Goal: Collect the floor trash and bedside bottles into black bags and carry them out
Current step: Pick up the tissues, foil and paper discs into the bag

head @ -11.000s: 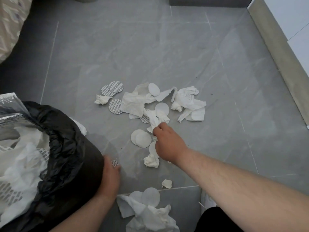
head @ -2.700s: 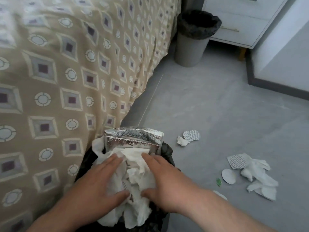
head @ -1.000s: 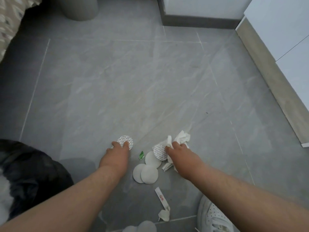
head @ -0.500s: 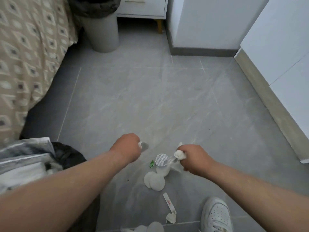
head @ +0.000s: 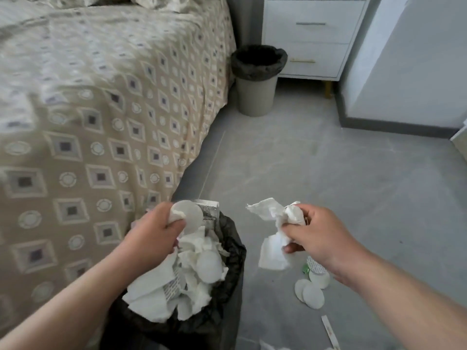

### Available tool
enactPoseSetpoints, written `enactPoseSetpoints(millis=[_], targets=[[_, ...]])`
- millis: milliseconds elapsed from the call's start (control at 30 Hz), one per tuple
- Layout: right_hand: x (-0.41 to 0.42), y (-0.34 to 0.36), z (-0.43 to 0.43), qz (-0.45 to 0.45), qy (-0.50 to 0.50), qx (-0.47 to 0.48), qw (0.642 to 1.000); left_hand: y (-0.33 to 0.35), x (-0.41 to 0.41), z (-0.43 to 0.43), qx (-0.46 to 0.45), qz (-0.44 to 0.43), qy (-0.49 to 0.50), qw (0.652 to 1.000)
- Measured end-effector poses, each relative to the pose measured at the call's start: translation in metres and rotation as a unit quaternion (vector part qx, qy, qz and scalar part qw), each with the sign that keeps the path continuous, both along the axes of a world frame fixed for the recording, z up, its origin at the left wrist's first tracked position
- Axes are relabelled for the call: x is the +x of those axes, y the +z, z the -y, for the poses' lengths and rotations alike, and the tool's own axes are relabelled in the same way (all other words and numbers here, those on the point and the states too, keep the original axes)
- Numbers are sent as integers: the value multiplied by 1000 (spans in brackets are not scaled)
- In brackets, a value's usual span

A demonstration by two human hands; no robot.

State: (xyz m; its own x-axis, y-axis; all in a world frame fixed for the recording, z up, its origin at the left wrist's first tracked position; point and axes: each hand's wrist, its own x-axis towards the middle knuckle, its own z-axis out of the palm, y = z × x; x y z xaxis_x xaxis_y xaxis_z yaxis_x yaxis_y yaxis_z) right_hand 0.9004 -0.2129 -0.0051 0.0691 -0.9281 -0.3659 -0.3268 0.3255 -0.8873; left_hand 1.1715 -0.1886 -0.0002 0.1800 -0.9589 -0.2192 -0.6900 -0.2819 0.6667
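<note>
A black bag (head: 228, 251) stands open on the floor beside the bed, heaped with white tissues and round pads. My left hand (head: 154, 236) is over its mouth and grips a round white pad with a bit of tissue (head: 188, 214). To the right of the bag, my right hand (head: 318, 236) holds a bunch of crumpled white tissues (head: 275, 228) above the floor. Several round pads (head: 309, 290) still lie on the grey floor under my right wrist, with a small green scrap (head: 305, 268) beside them.
A bed with a beige patterned cover (head: 101, 122) fills the left side. A grey bin with a black liner (head: 257, 79) stands by a white nightstand (head: 313, 36). A paper strip (head: 328, 330) lies on the floor at the lower right. A white wall corner (head: 404, 72) rises at right.
Both hands have lifted off the floor with their trash. The left one has moved over the black bag, the right one hangs beside it. The view swung left toward the bed.
</note>
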Motion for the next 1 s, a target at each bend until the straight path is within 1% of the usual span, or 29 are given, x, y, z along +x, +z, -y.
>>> enactPoseSetpoints(millis=[67,200,267,333,400,467,500,567,667,700,733,767,800,833,867,933,1000], targets=[[20,2,-3,28,6,15,999,-26,16,-16,2,8,14,1000],[50,0,-6,46,28,37,998,-66,28,-37,9,90,13,996],[61,-2,-3,51,31,39,997,-76,27,-41,23,109,22,994],[71,-6,2,47,35,38,998,-85,31,-43,37,137,7,990],[80,-12,7,40,45,37,998,-92,37,-42,18,182,-37,982],[91,-19,10,35,67,31,997,-101,44,-41,-8,225,-74,972],[98,-22,10,39,81,27,996,-106,48,-41,-25,244,-70,967],[112,-29,10,48,109,26,992,-110,49,-40,-26,269,-60,961],[132,-40,13,46,156,36,986,-110,53,-38,-32,275,-43,960],[136,-43,14,13,191,28,981,-110,54,-38,-34,270,-41,961],[138,-48,17,-70,261,5,963,-108,56,-38,-36,262,-32,964],[137,-52,18,-193,346,-23,918,-108,59,-39,-45,254,-21,966],[135,-53,19,-301,405,-62,861,-107,61,-40,-50,243,-11,969],[133,-50,17,-363,430,-103,820,-107,62,-43,-62,234,-6,970],[132,-47,15,-387,432,-138,803,-106,62,-46,-66,221,0,973],[130,-46,8,-388,419,-196,797,-106,64,-53,-67,195,7,978],[135,-58,-1,-390,434,-205,786,-103,66,-54,-57,174,15,983]])
